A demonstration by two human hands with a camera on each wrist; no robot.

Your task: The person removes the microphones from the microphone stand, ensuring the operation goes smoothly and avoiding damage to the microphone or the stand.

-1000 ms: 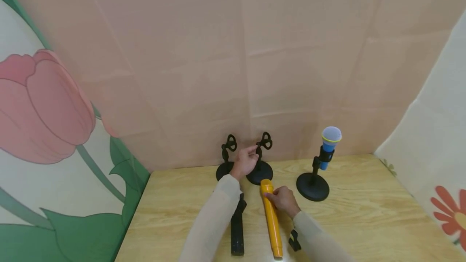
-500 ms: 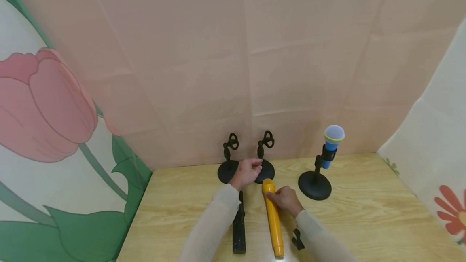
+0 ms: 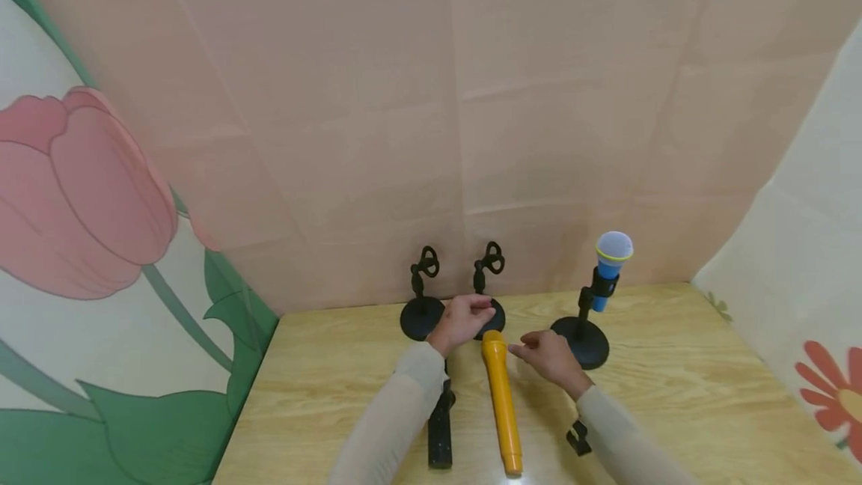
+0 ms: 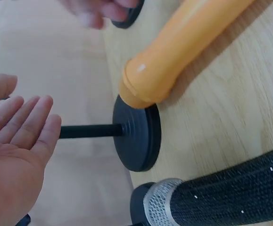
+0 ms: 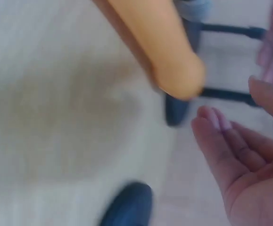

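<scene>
An orange microphone (image 3: 501,403) lies on the table, its head toward the backdrop. My right hand (image 3: 552,359) is just right of it, fingers loosely bent and holding nothing; the right wrist view shows a gap between the fingertips (image 5: 207,117) and the orange microphone (image 5: 160,47). My left hand (image 3: 463,322) hovers before the middle microphone stand (image 3: 494,260), partly hiding its base. In the left wrist view the left fingers (image 4: 32,122) are relaxed and hold nothing, close to the stand's pole (image 4: 91,131). A black glittery microphone (image 4: 230,195) lies below the left forearm.
Another bare microphone stand (image 3: 420,318) is at the left, close to the backdrop (image 3: 377,171). On the right, a black stand (image 3: 584,343) carries a blue microphone (image 3: 609,268) upright in its clip. The wooden table (image 3: 673,395) meets printed cloth at both sides.
My right hand has let go of the orange microphone and moved right. My left hand has come down from the middle stand's clip to in front of its base. The microphones stay put.
</scene>
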